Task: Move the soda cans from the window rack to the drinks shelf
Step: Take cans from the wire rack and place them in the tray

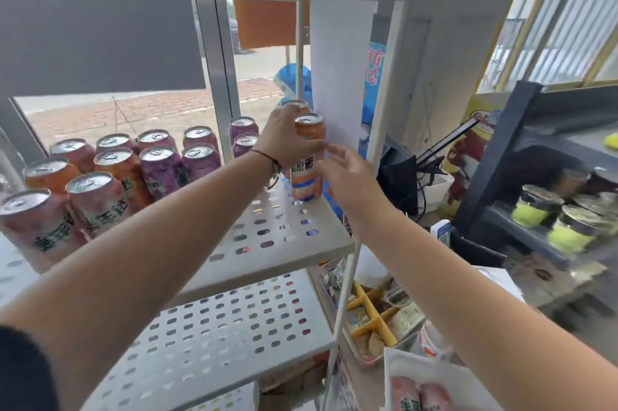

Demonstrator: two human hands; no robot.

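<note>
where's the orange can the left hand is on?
Head view, centre: the orange can stands at the right end of the perforated rack shelf, left hand gripping it, right hand open just beside.

Your left hand [287, 139] is on an orange can [307, 159] with a white band. Left of it stand purple cans [197, 159], pink cans [97, 203] and orange ones on a pale grey shelf [267, 243] with oval holes.

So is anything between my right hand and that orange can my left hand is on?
Nothing visible is. The right hand is open just right of the orange can, with no object between them. The left hand already grips the can from the other side; a second can stands behind it.
</note>
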